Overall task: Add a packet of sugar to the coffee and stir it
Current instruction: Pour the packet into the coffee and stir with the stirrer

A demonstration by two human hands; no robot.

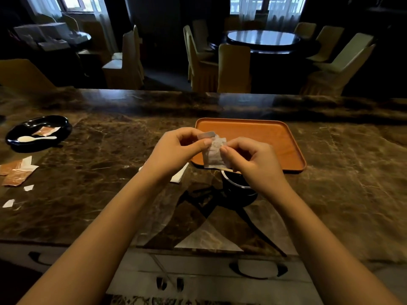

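My two bare forearms reach in from the bottom edge, over the marble counter (92, 150), and meet above its middle. My left hand (176, 150) pinches the top left of the sugar packet (213, 150) between thumb and forefinger, the other fingers curled in. My right hand (248, 159) pinches the packet's right edge in the same way, so both hands are clamped on it and it hangs upright between them. A small flap stands up at the packet's top left corner; I cannot tell whether it is torn through.

Directly below the packet and my right wrist sits the coffee cup (236, 183), dark with a pale rim, mostly hidden by that hand. A thin wooden stirrer (226, 170) lies across its rim. A white napkin (179, 175) shows just beside the cup, under my left wrist.

Behind my hands lies an orange tray (264, 133). Far to the left, a black dish (37, 133) holds a white spoon (36, 138) and a brown sachet (46, 130). Nearer me on that side lie torn brown wrappers (15, 172) and small white scraps (8, 203).
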